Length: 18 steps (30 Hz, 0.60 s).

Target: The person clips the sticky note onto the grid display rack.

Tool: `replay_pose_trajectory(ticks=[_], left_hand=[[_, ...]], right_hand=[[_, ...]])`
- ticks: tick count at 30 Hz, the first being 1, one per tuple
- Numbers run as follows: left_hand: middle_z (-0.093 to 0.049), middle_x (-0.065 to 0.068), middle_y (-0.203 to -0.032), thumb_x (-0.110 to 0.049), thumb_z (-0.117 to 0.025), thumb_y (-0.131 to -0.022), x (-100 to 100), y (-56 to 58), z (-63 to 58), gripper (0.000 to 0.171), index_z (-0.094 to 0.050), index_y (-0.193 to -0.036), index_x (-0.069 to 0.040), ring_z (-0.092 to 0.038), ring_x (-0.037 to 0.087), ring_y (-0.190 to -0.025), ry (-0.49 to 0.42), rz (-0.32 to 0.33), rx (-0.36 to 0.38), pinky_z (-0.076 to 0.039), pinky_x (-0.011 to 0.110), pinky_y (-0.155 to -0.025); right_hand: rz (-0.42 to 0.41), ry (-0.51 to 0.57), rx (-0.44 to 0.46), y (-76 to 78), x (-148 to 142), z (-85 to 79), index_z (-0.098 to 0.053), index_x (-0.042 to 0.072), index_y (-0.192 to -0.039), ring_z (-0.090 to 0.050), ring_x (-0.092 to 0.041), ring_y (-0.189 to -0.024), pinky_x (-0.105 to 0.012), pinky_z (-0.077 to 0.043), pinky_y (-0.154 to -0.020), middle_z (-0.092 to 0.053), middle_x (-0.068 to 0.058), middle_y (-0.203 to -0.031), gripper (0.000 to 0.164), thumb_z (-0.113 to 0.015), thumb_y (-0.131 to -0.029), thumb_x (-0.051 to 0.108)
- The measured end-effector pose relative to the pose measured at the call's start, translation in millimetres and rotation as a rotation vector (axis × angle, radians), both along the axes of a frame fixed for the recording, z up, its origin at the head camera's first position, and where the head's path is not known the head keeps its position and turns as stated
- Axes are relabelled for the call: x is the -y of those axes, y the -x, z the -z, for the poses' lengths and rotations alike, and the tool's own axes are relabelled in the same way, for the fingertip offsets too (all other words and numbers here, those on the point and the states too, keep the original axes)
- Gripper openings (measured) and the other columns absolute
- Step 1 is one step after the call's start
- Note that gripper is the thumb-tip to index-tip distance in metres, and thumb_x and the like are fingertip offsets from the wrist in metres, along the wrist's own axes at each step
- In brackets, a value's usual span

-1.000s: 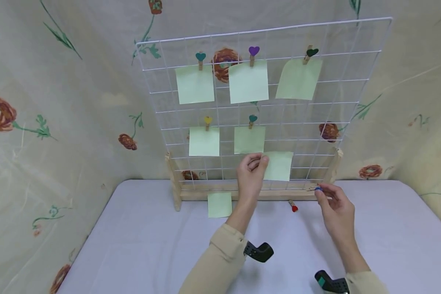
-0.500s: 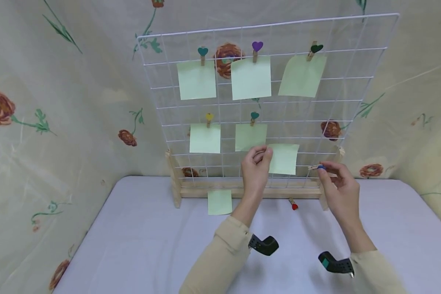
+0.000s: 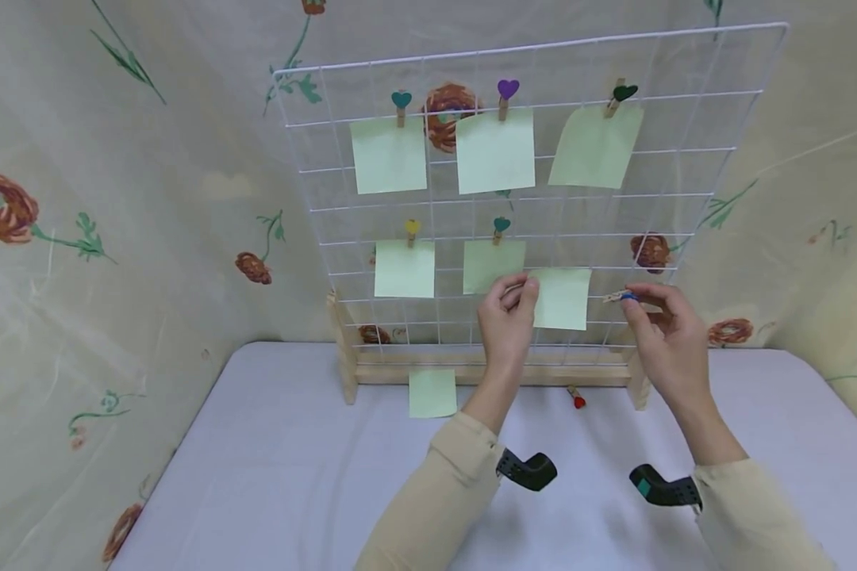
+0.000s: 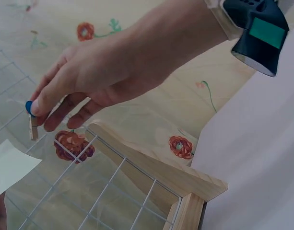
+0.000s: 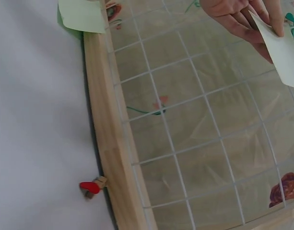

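My left hand pinches a pale green paper square by its left edge, holding it against the lower part of the white wire grid. To the right of that paper, my right hand holds a small wooden clothespin with a blue top between thumb and forefinger. A gap separates the clothespin from the paper in the head view. The left wrist view shows the right hand with the clothespin pointing down, and the paper beside it. In the right wrist view, the left hand grips the paper.
Several paper squares hang on the grid from heart-topped clothespins. Another paper square leans at the wooden base. A red-topped clothespin lies on the white-covered table. Floral cloth stands behind.
Both hands have risen along the grid, the left with the paper and the right with the blue-topped clothespin. The head view has shifted slightly.
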State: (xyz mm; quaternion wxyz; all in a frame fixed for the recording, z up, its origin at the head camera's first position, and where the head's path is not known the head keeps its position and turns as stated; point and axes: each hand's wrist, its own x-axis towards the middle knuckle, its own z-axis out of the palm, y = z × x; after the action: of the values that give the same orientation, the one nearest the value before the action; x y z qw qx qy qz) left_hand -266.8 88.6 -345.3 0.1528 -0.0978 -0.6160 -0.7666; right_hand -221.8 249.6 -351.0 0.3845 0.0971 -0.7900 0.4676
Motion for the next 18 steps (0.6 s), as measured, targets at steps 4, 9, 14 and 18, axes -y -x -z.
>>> replay_pose_trajectory(ticks=[4,9,14,18], left_hand=[[-0.069,0.009,-0.092,-0.021,-0.058,-0.086,-4.2,6.1,4.0,0.021,-0.061,-0.101,-0.008,-0.062,0.008,-0.08,-0.011,0.009,-0.002,-0.049,0.019,-0.068],[-0.069,0.004,-0.09,-0.028,-0.059,-0.084,-9.7,16.3,12.9,0.02,-0.062,-0.099,-0.014,-0.062,0.005,-0.08,-0.021,-0.003,-0.016,-0.05,0.019,-0.069],[-0.068,-0.002,-0.092,-0.033,-0.059,-0.083,-13.1,19.8,12.5,0.021,-0.062,-0.097,-0.018,-0.062,0.004,-0.085,-0.031,-0.005,-0.034,-0.05,0.019,-0.074],[-0.067,-0.003,-0.093,-0.032,-0.059,-0.083,-15.6,20.0,9.2,0.02,-0.062,-0.097,-0.018,-0.062,0.003,-0.086,-0.024,-0.01,-0.047,-0.05,0.018,-0.075]], right_hand=[[-0.017,-0.009,-0.03,2.6,-0.3,-8.8,-0.054,-0.004,-0.11,-0.052,0.0,-0.093,-0.007,-0.041,-0.075,-0.058,-0.012,-0.103,0.026,-0.055,-0.085,0.004],[-0.03,-0.019,-0.047,6.1,1.2,-18.1,-0.055,-0.003,-0.109,-0.054,0.002,-0.09,-0.008,-0.041,-0.076,-0.058,-0.012,-0.103,0.026,-0.056,-0.084,0.003],[-0.031,-0.032,-0.032,9.8,1.7,-24.6,-0.055,-0.002,-0.108,-0.053,0.001,-0.09,-0.007,-0.04,-0.076,-0.057,-0.008,-0.103,0.025,-0.056,-0.084,0.004],[-0.046,-0.038,-0.06,13.6,-0.2,-29.0,-0.056,-0.004,-0.105,-0.052,0.0,-0.09,-0.007,-0.041,-0.075,-0.058,-0.005,-0.102,0.023,-0.057,-0.083,0.002]])
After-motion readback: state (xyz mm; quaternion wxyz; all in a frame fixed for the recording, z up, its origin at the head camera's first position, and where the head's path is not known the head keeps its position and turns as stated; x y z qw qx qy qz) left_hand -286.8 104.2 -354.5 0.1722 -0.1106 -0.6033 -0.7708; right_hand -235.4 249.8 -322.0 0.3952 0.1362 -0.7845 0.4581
